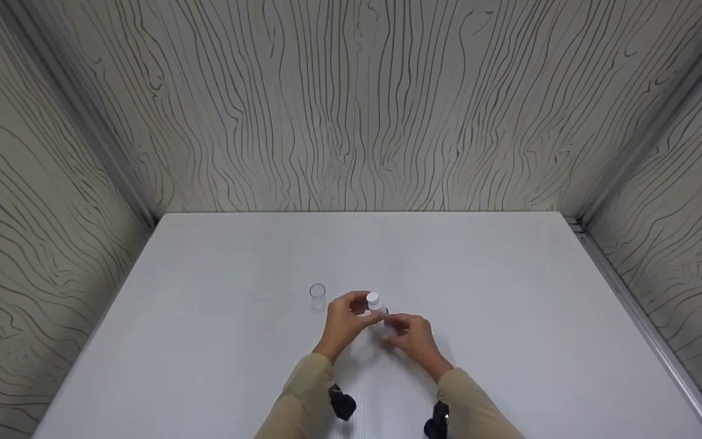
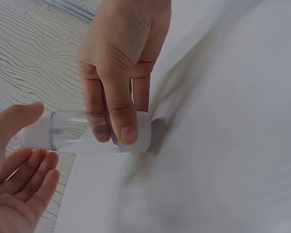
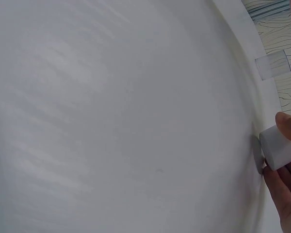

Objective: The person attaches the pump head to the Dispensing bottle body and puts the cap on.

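Observation:
A small clear pump bottle (image 1: 374, 301) with a white top and white base is between both hands, just off the tabletop. My left hand (image 1: 343, 317) pinches its white collar end between thumb and fingers, seen also at the left edge of the left wrist view. Lower down, my right hand (image 1: 413, 337) grips the clear body (image 2: 72, 120) near the base, with the thumb across it. In the right wrist view the white base (image 3: 277, 149) shows between the right thumb and fingers. A clear cylindrical cap (image 1: 318, 296) stands on the table left of the hands.
The white tabletop (image 1: 216, 286) surrounds the hands. Behind it rises a panel (image 1: 351, 110) with a wood-grain pattern, and similar panels flank both sides. Black devices (image 1: 342, 403) are strapped at both wrists over beige sleeves (image 1: 302, 390).

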{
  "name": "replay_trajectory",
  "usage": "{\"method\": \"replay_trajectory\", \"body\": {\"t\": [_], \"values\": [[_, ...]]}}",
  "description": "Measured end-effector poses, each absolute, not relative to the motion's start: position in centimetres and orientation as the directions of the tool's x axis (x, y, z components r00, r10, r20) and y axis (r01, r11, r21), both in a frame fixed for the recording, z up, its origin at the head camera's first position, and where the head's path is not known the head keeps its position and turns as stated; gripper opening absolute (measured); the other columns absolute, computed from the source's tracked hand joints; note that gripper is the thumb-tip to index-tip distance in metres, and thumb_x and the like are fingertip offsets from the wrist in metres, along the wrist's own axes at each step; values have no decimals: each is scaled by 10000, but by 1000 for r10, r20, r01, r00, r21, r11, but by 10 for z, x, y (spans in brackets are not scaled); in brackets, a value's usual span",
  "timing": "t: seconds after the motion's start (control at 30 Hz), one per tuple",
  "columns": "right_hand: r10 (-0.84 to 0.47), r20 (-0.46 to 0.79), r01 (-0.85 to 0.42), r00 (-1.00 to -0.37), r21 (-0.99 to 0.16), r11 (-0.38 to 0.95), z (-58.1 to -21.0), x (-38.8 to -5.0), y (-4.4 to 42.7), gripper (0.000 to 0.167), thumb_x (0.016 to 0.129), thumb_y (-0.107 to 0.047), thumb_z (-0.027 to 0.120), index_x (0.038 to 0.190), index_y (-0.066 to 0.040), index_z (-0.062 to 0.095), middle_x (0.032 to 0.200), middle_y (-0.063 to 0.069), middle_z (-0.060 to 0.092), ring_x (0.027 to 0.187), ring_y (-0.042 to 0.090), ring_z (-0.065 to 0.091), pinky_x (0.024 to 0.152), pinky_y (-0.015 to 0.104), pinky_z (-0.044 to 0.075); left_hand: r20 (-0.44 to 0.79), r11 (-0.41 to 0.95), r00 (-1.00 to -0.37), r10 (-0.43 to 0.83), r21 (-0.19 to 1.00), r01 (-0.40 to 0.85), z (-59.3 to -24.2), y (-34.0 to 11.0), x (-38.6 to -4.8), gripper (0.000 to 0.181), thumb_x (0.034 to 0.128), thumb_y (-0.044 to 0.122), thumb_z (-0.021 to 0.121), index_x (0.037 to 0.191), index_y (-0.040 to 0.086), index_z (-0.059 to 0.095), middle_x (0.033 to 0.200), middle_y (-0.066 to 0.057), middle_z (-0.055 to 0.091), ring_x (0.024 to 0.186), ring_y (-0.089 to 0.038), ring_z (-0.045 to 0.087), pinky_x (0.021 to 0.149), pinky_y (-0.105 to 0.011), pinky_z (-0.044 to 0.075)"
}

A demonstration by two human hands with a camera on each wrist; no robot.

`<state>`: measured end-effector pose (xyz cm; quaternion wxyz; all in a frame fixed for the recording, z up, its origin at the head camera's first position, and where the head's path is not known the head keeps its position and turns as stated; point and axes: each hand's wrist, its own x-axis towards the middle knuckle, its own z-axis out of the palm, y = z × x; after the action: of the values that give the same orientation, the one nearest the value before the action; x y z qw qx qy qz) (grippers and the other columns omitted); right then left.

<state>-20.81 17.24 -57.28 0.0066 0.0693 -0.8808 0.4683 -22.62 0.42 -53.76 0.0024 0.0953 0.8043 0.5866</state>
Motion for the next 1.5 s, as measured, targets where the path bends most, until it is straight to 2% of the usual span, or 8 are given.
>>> {"method": "replay_trajectory", "body": {"t": [0.2, 0.43, 0.53, 0.73, 0.97, 1.2, 1.5], "values": [[-104, 64, -111, -993, -822, 559, -573, -208, 171, 378, 721, -53, 809, 1074, 29, 701, 1043, 202, 729, 971, 333, 696, 821, 400, 605, 130, 297, -984, 121, 941, 161, -536, 5, -226, 452, 742, 262, 825, 1083, 6, 676, 1004, -123, 729, 899, -170, 686, 827, -294, 598], [-97, 49, -95, -994, -824, 559, -572, -208, 170, 371, 719, -50, 808, 1063, 35, 698, 1045, 208, 727, 991, 342, 694, 825, 394, 605, 114, 314, -991, 77, 940, 132, -536, 6, -227, 404, 733, 266, 830, 1030, 32, 688, 955, -97, 726, 842, -117, 661, 760, -177, 570], [-98, 50, -96, -994, -824, 558, -572, -208, 170, 371, 718, -53, 810, 1060, 37, 698, 1044, 208, 726, 993, 342, 693, 829, 390, 604, 124, 311, -990, 71, 940, 140, -536, 6, -227, 387, 732, 245, 830, 1011, 18, 688, 938, -114, 726, 831, -134, 669, 742, -175, 573], [-101, 57, -104, -993, -827, 553, -572, -207, 171, 376, 711, -46, 813, 1059, 40, 698, 1041, 210, 727, 988, 340, 692, 831, 397, 602, 127, 309, -989, 81, 940, 146, -536, 6, -227, 353, 745, 223, 821, 1001, 18, 691, 940, -120, 725, 834, -140, 671, 762, -231, 597], [-107, 67, -115, -992, -831, 544, -573, -207, 171, 382, 705, -44, 818, 1055, 50, 697, 1033, 221, 727, 975, 347, 695, 819, 402, 603, 123, 316, -988, 93, 937, 146, -535, 6, -227, 351, 751, 207, 816, 1016, 10, 694, 946, -122, 726, 839, -136, 668, 771, -235, 598], [-112, 84, -132, -990, -826, 547, -574, -208, 172, 378, 705, -29, 800, 1059, 54, 696, 1034, 224, 725, 963, 348, 696, 807, 382, 608, 137, 303, -981, 139, 937, 174, -533, 6, -227, 344, 786, 179, 787, 1054, -13, 688, 995, -149, 729, 924, -215, 702, 825, -264, 602], [-106, 70, -118, -992, -823, 556, -572, -208, 172, 381, 714, -42, 805, 1069, 41, 695, 1048, 213, 725, 971, 337, 696, 813, 386, 607, 127, 307, -978, 163, 936, 173, -532, 6, -227, 361, 803, 143, 760, 1115, -15, 668, 1066, -163, 715, 991, -244, 691, 884, -292, 591]]}}
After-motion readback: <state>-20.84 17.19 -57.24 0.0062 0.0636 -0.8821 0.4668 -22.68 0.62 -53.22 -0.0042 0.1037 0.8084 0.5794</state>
